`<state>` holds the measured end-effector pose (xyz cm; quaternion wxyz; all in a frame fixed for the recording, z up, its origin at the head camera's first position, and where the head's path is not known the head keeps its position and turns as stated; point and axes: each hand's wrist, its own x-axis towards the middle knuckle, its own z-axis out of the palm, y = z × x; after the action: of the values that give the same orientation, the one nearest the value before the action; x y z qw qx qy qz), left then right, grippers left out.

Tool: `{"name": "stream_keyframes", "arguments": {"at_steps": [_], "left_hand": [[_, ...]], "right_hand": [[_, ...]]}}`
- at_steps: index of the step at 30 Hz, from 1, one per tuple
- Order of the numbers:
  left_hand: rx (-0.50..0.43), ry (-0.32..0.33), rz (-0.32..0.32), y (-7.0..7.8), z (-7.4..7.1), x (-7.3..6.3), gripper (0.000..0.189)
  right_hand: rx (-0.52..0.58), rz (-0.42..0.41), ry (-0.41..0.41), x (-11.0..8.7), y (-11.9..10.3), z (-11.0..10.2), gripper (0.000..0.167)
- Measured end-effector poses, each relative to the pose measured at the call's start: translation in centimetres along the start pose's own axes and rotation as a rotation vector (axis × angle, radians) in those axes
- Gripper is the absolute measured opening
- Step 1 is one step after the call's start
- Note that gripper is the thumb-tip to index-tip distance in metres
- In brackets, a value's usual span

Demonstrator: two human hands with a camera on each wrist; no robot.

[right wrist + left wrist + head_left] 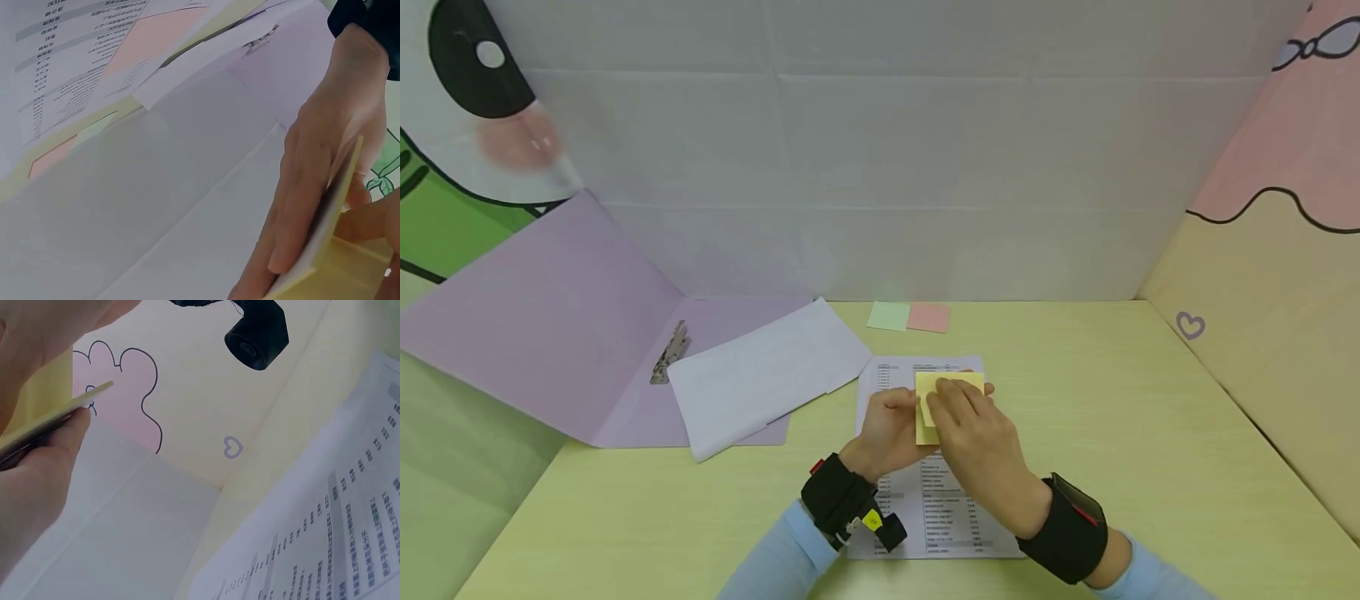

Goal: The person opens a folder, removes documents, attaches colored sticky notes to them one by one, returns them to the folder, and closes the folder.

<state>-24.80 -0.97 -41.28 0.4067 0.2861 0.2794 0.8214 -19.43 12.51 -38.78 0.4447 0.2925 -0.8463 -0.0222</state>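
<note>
Yellow sticky notes (pixel 927 436), a thin square stack, sit in the left hand (pixel 890 429) above the printed sheet; my feed shows that hand's fingers behind the stack and its thumb at the edge, gripping it. The right hand (pixel 988 450) has its fingers bent and close together over the front; I can't tell whether they pinch the top note. Black wristbands (pixel 1066 529) circle both wrists, over pale blue sleeves (pixel 782 554) at the arms. Under the hands I see the printed sheet (pixel 951 521), ruled into rows and grey bars, its print too small for me to read; my right wrist view shows a pink slip (pixel 153 40) lying on it. To the left, the purple folder (pixel 542 333) stands open with a metal clip (pixel 671 354) inside, and smooth white papers (pixel 767 375) lie aslant, partly in it and partly over the table (pixel 1112 400). Farther back, a green note (pixel 888 316) and a pink note (pixel 928 317) touch side by side before the creased white backdrop (pixel 895 150).
</note>
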Motion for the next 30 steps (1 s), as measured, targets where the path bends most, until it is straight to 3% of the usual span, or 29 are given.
{"name": "stream_keyframes", "arguments": {"at_steps": [6, 14, 22, 30], "left_hand": [[0.133, 0.089, -0.006, 0.2, 0.1, -0.5, 0.052], [0.280, 0.170, -0.034, -0.1, -0.2, -0.2, 0.048], [0.306, 0.166, -0.051, -0.1, -0.5, 0.0, 0.044], [0.264, 0.184, -0.077, -0.3, -0.4, 0.0, 0.044]], "right_hand": [[0.041, 0.011, 0.027, 0.0, 0.0, -0.2, 0.032], [0.096, 0.039, 0.062, -0.3, 0.1, -0.1, 0.034], [0.178, 0.038, 0.155, -0.9, 0.7, 0.4, 0.028], [0.190, 0.088, 0.156, -1.2, 1.0, 0.6, 0.029]]}}
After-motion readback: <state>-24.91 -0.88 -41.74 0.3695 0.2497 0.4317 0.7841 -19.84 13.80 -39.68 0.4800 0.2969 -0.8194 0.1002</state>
